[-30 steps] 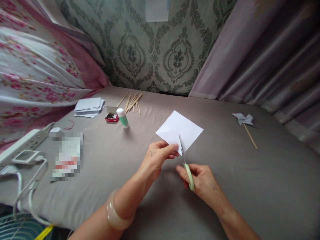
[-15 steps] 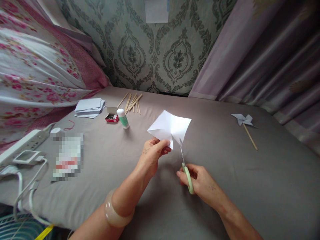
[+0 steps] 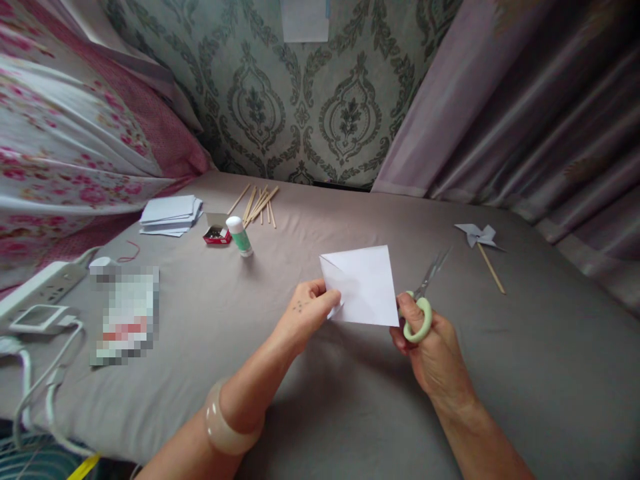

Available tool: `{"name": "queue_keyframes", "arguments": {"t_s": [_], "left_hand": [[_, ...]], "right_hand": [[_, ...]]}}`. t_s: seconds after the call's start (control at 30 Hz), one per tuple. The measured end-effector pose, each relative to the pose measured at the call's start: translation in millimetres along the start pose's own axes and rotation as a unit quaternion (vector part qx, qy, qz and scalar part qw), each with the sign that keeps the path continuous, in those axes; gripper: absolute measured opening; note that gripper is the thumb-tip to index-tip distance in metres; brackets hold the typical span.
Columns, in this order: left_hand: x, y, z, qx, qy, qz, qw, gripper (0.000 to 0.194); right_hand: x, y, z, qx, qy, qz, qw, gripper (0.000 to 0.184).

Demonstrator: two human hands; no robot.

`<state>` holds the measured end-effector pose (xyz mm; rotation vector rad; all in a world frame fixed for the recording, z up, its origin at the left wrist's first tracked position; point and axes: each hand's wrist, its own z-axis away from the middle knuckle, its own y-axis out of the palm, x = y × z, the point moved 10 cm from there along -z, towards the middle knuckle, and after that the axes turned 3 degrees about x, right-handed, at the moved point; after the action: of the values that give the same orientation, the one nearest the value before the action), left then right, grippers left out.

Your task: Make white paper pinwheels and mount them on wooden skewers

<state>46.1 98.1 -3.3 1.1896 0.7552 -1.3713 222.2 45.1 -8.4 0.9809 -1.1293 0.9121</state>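
A white square of paper [image 3: 367,283] is pinched at its left side by my left hand [image 3: 313,307], thumb on top. A crease or cut line runs in from its upper left corner. My right hand [image 3: 435,340] holds scissors [image 3: 419,317] with pale green handles, thumb through one loop. Their blades point up and to the right, away from the paper, and look blurred. The right fingers are close to the paper's lower right corner; whether they touch it I cannot tell.
A paper pinwheel [image 3: 479,235] on a stick lies at the right. Behind to the left are wooden sticks [image 3: 260,205], a glue stick [image 3: 240,237], a small red box [image 3: 217,233] and stacked paper [image 3: 170,215]. A power strip [image 3: 45,293] with cables lies at the left edge.
The scissors have left the paper's lower edge and swung up to the right in my right hand. The paper has turned and moved slightly right, still in my left hand.
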Motion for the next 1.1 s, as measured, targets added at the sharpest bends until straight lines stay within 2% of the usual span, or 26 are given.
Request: {"name": "queue_keyframes", "arguments": {"t_s": [0.2,0.3,0.4,0.47,0.6,0.7,0.8,0.9,0.97,1.1], "left_hand": [[6,-3.1,-2,-0.004,-0.016,-0.008,1.000,0.007],[12,-5.6,-5,-0.002,-0.028,0.075,0.997,0.013],[15,5.6,-4,0.035,-0.040,0.187,0.981,0.032],[19,15.7,-1,0.055,-0.043,0.212,0.975,0.040],[30,34.9,7,0.076,-0.044,0.182,0.979,0.036],[43,39.0,9,0.054,-0.056,0.180,0.981,0.029],[50,34.8,8,0.020,-0.064,0.192,0.979,0.022],[46,26.5,3,0.003,-0.050,0.207,0.977,0.019],[37,12.8,-2,-0.025,-0.028,0.221,0.975,0.021],[14,-26.9,-9,-0.118,0.022,0.245,0.962,0.026]], "right_hand": [[-8,-1,-2,0.010,0.023,0.064,0.998,0.043],[-7,-3,-2,-0.009,0.007,0.046,0.999,0.044],[-4,-8,-1,-0.051,-0.023,-0.002,0.998,0.045],[-5,-9,0,-0.071,-0.032,-0.021,0.997,0.044],[-11,-5,4,-0.078,-0.022,-0.022,0.996,0.041],[-15,0,6,-0.068,-0.019,0.001,0.997,0.040],[-16,4,7,-0.053,-0.017,0.019,0.998,0.041],[-17,6,7,-0.030,-0.001,0.046,0.998,0.043],[-21,13,6,0.020,0.023,0.079,0.996,0.048],[-37,39,14,0.170,0.080,0.137,0.973,0.059]]}}
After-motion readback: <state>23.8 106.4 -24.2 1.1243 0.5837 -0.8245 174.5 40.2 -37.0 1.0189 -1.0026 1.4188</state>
